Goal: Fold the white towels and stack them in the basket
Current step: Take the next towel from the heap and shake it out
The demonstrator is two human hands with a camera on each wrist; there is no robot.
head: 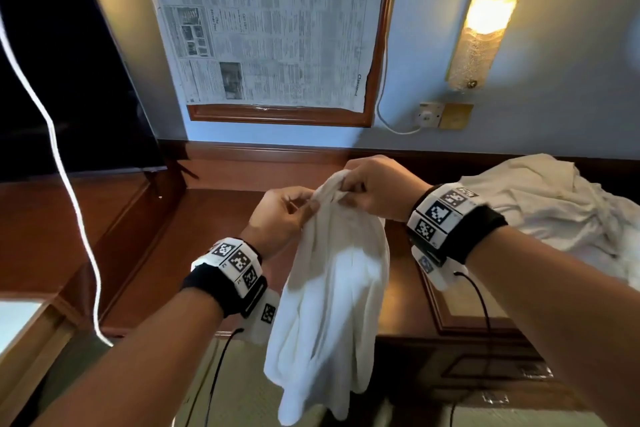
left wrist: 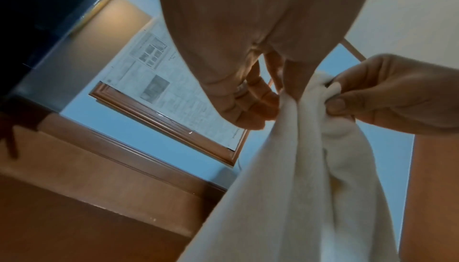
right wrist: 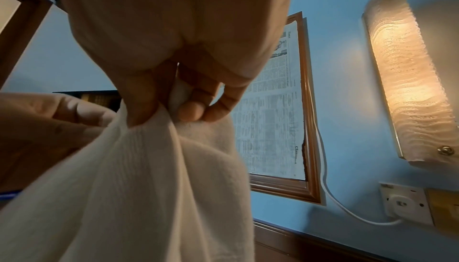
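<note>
A soft white cloth towel (head: 332, 291) hangs bunched, its long axis vertical, straight down from the fingers above the brown wooden surface (head: 214, 218). The left hand (head: 280, 215) and right hand (head: 377, 187), both raised with knuckles up, pinch its gathered top edge side by side. More crumpled white towels (head: 554, 211) lie on the surface right of the fingers.

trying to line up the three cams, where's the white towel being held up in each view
Head: the white cloth towel hangs centre frame, pinched at its top by the left hand and right hand.
Left wrist: it drapes from centre right down to the bottom edge.
Right wrist: it fills the lower left.
Shared landmark: the wood-framed newspaper sheet on the blue wall.
</note>
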